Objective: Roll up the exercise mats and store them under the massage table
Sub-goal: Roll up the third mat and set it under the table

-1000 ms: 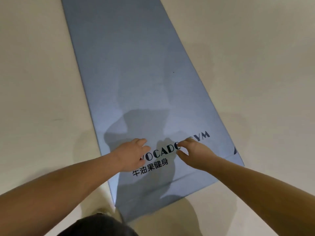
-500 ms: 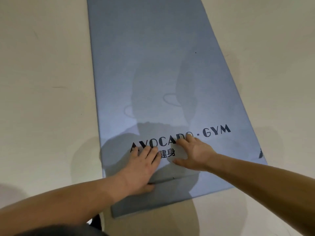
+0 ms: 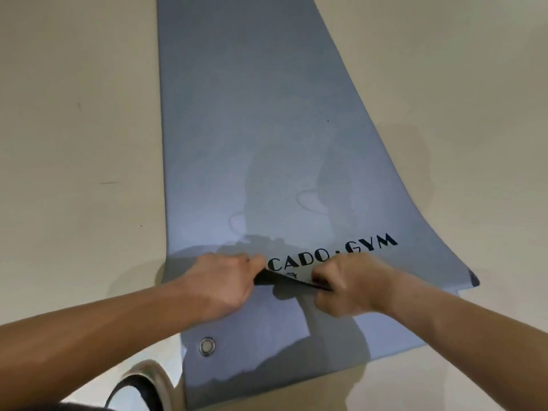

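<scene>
A long blue exercise mat (image 3: 252, 129) lies flat on the floor and runs away from me. It carries black lettering that ends in "GYM". Its near end (image 3: 267, 336) is turned over onto the print, so the underside shows, with a metal eyelet (image 3: 207, 346) near the left corner. My left hand (image 3: 219, 286) and my right hand (image 3: 347, 286) sit side by side on the folded end. Both have fingers curled round its dark leading edge and hide part of the lettering.
Pale, bare floor (image 3: 74, 143) lies on both sides of the mat. The toe of my shoe (image 3: 142, 387) shows at the bottom left, just beside the folded end. No massage table or second mat is in view.
Both hands lay flat on the print before. They now grip the mat's near end, which has been lifted and folded forward over the lettering.
</scene>
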A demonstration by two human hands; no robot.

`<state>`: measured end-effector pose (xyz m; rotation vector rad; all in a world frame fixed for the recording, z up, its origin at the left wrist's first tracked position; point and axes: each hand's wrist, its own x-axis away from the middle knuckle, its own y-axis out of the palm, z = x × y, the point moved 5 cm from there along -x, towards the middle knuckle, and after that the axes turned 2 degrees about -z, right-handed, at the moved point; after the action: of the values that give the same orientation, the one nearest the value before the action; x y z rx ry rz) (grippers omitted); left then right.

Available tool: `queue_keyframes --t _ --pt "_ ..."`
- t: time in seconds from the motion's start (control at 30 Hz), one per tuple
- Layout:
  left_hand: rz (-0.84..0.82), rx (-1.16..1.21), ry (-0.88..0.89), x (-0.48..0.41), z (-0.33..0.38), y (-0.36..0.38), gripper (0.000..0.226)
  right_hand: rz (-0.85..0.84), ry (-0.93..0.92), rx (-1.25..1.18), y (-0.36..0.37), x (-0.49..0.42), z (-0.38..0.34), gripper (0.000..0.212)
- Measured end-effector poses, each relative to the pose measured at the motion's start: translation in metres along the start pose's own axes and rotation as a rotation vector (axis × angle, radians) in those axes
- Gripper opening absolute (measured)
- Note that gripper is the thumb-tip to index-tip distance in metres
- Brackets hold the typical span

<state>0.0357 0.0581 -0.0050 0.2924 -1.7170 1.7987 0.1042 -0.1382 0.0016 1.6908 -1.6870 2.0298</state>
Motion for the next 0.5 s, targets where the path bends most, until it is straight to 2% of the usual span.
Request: queue_keyframes --t 0.1,0.17,0.23,0.3,0.4,0.5 --pt "0.099 -0.117 -0.212 -0.006 -0.032 -0.030 0.022 0.181 0.072 -0.027 -0.028 0.010 0.027 0.030" --pt "0.225 -0.019 -0.298 -0.011 -0.052 -0.050 0.016 0.305 0.171 -0.009 -0.048 0.019 0.050 0.040" --pt "0.302 0.051 -0.330 -0.016 -0.066 -0.057 0.021 0.358 0.275 0.018 -0.060 0.024 0.068 0.049" --pt "0.285 0.089 -0.326 -0.013 -0.068 -0.052 0.024 0.301 0.298 -0.037 -0.063 0.022 0.076 0.051" --pt "0.270 0.108 -0.259 -0.005 -0.059 -0.033 0.032 0.170 0.228 -0.149 -0.055 0.015 0.080 0.051" --pt "0.205 0.217 -0.304 0.000 -0.056 -0.027 0.028 0.092 0.204 -0.140 -0.058 0.008 0.082 0.061"
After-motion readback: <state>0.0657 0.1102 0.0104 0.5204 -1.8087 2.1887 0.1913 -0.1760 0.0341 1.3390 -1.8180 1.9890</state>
